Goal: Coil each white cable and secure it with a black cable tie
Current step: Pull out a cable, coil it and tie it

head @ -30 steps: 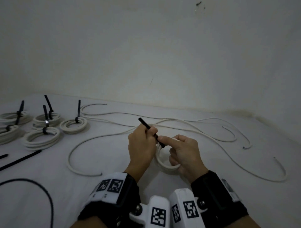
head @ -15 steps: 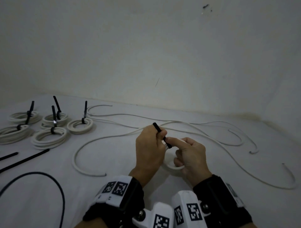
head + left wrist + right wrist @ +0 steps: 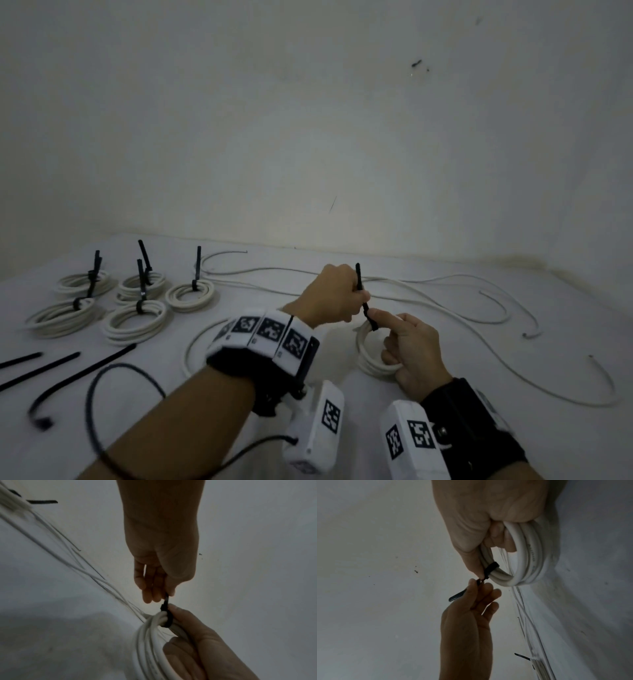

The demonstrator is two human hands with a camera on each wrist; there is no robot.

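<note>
Just above the counter [image 3: 445,445], the right hand [image 3: 412,346] grips the white coil [image 3: 368,363] while the left hand [image 3: 330,296] pinches the black cable tie [image 3: 363,298] tail looped around it. Pulling off-line could slip the coil loose.

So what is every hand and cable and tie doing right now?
left hand: pinches the tie's tail.
right hand: grips the coil, forefinger by the tie's head.
black cable tie: looped round the coil, tail sticking up.
white coil: wound, held.
five tied coils: lying bundled, tails up.
loose white cables: uncoiled.
spare ties: lying unused.
</note>
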